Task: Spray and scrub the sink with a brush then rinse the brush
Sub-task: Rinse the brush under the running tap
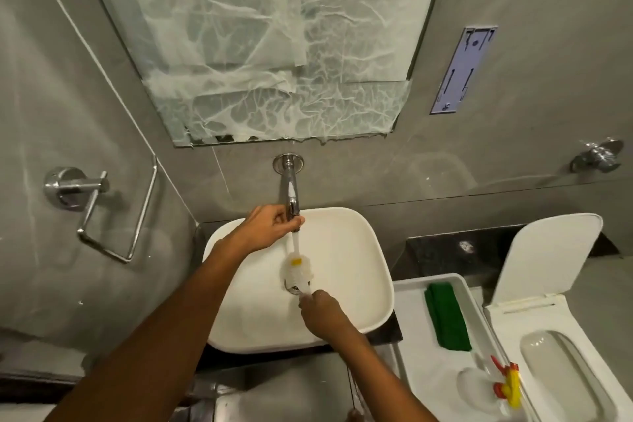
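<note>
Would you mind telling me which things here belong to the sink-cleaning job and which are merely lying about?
In use: sink, tap under the left hand, brush held by the right hand, spray bottle.

Lying about: green cloth, white tray, toilet, towel bar, covered mirror.
</note>
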`<state>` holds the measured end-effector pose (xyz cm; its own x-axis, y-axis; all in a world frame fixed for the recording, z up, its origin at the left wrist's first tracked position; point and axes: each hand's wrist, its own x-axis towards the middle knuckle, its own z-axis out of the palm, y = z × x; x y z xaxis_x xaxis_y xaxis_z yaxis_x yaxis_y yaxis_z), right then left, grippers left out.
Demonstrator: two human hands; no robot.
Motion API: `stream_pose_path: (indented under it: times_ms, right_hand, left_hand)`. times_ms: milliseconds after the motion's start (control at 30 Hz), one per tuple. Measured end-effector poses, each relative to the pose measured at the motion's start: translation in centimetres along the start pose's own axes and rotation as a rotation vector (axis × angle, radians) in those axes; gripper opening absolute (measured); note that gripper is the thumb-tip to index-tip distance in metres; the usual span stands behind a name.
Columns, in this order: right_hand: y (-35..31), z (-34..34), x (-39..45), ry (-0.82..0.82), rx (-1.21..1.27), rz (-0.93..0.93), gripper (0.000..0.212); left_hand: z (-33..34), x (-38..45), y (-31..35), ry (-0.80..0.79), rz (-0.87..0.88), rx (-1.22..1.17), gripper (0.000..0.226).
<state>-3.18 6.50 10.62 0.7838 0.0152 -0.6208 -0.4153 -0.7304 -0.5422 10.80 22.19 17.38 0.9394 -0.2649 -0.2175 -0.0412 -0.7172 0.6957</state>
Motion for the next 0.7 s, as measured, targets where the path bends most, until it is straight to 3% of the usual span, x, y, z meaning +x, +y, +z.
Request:
stream_pose_path:
  times_ms: [133, 267, 400, 467, 533, 633, 700]
  right_hand:
    - [-0.4, 1.1, -0.6, 0.106, 0.274, 0.025, 0.041]
    - [-1.2, 1.2, -1.0, 0.174, 0.587, -0.042, 0.036]
    - [-0.3, 0.5, -0.3, -0.269, 1.601, 0.069, 0.026]
    - [0.2, 0.3, -0.3, -0.394, 1.730, 0.082, 0.023]
    - [0.3, 0.4, -0.2, -0.228, 1.474, 0.078, 0.024]
    - [0.5, 0.8, -0.2, 0.275, 0.530, -0.007, 0.037]
    - [0.9, 1.6, -0.1, 0.450, 0.107, -0.049, 0.041]
  left_hand:
    - [-0.1, -1.1, -0.7, 0.110, -0.062, -0.019, 0.068]
    - [0.0, -2.0, -1.2, 0.086, -0.032, -0.059, 0.050]
    - [-0.4, -2.3, -0.8, 0.114, -0.013, -0.111, 0.047]
    - [-0.4, -2.3, -0.4, 0.120, -0.015, -0.147, 0.047]
    - [-0.5, -1.9, -0.3, 0.116, -0.022, -0.144, 0.047]
    - [-0.6, -1.3, -0.3, 0.093, -0.015, -0.134, 0.042]
    - [-0.4, -1.2, -0.3, 0.075, -0.009, -0.140, 0.044]
